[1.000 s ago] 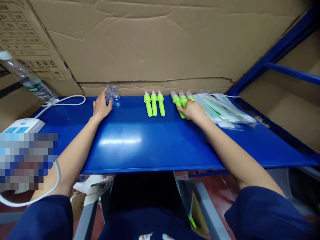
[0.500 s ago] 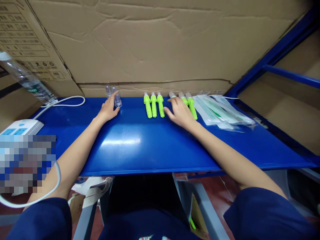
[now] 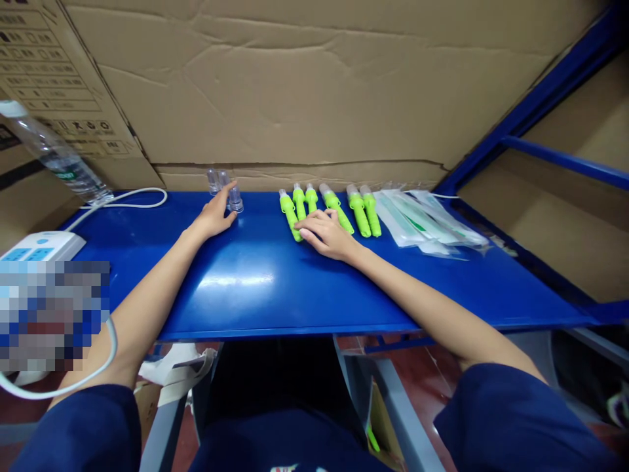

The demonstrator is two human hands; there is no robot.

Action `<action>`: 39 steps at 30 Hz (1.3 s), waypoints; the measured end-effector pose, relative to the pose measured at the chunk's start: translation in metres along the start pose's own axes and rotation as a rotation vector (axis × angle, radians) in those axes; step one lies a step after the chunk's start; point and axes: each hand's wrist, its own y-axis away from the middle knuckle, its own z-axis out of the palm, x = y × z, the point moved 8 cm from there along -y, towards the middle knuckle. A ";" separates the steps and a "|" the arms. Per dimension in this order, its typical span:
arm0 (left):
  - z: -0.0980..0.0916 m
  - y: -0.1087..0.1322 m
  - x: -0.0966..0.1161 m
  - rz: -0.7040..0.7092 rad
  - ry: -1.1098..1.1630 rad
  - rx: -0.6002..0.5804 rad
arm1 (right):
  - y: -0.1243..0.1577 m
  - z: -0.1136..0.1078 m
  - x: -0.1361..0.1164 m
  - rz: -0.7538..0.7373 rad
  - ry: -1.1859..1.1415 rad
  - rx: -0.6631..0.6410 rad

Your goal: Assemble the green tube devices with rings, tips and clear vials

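Note:
My left hand (image 3: 215,215) rests on the blue table with its fingers apart, next to several small clear plastic caps (image 3: 236,200). Its index finger lies against the nearest cap. Lime-green pen-shaped tubes (image 3: 363,217) with clear tips lie in a row at the middle of the table. My right hand (image 3: 330,236) is over the left part of this row, its thumb and fingers closed at the lower end of the leftmost green tube (image 3: 289,211). That hand hides the lower ends of two neighbouring tubes.
Flat clear packets with green and white contents (image 3: 425,223) lie right of the tubes. A water bottle (image 3: 66,167) leans at the back left, near a white power strip (image 3: 46,248) and its cable. Cardboard (image 3: 295,92) walls the back; a blue frame (image 3: 531,111) rises at right.
My right hand has moved left and nearer to me, from the right-hand tubes to the leftmost one. That tube sits nearer and more tilted. The right-hand tubes shifted left; my left hand stays put.

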 end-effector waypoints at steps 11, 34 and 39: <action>0.001 -0.002 -0.001 -0.007 -0.013 -0.022 | -0.001 0.001 -0.005 -0.062 -0.021 0.052; -0.005 0.000 0.025 0.074 -0.044 0.007 | 0.001 0.011 0.007 0.122 0.062 -0.234; -0.009 0.003 0.033 0.050 -0.070 -0.003 | 0.001 0.014 0.009 0.127 0.064 -0.240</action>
